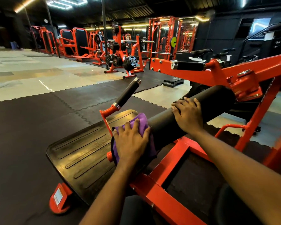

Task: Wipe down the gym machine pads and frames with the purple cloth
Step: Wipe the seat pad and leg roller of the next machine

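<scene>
Gym, black mats | left hand: fingers spread, pressing purple cloth beneath them onto roller pad end | right hand: fingers together, pad beneath.

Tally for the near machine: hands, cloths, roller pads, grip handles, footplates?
hands: 2, left hand, right hand
purple cloth: 1
black roller pad: 1
black grip handles: 2, near one, far one
ribbed footplate: 1
Total: 7

The cloth is purple, the roller pad black, the frame orange-red, the footplate black (striped with long grooves), the floor mats dark.
</scene>
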A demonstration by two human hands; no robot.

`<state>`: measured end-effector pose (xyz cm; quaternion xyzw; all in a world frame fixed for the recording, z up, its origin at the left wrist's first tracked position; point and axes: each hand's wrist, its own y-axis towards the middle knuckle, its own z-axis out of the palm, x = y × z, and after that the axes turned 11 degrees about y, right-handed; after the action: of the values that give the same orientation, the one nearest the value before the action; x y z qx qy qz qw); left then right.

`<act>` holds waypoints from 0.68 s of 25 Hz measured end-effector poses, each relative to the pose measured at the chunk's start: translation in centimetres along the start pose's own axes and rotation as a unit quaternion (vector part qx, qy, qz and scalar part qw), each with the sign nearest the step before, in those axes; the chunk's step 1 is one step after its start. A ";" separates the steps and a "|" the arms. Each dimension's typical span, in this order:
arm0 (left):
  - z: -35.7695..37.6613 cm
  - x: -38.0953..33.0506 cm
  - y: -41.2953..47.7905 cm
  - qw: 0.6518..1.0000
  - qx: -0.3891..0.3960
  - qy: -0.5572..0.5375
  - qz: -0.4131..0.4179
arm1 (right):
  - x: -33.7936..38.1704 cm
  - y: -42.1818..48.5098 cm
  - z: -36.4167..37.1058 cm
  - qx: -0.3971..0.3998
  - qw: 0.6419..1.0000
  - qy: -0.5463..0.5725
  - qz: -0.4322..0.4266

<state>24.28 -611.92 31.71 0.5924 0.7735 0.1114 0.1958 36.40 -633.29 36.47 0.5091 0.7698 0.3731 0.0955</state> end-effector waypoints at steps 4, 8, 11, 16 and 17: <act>-0.6 0.8 3.0 0.992 0.014 -0.123 -0.017 | -0.2 0.1 0.1 -0.019 1.000 -0.003 -0.018; 1.6 -0.8 -0.7 0.993 -0.096 -0.050 -0.048 | -0.7 -0.5 0.6 -0.041 0.999 -0.005 -0.020; 1.7 -2.7 -1.4 0.993 -0.094 -0.051 -0.050 | -0.6 -0.6 0.7 -0.045 0.999 0.000 -0.012; 0.3 -6.8 0.5 0.992 -0.111 -0.053 0.041 | -0.6 -0.6 0.8 -0.056 0.998 -0.001 -0.015; 0.2 -6.5 0.6 0.992 -0.107 -0.046 0.052 | -0.7 -0.5 0.7 -0.055 0.998 -0.003 -0.020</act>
<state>26.30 -618.00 32.83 0.6122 0.7150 0.1765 0.2877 36.73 -633.64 35.43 0.4882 0.7580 0.4115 0.1330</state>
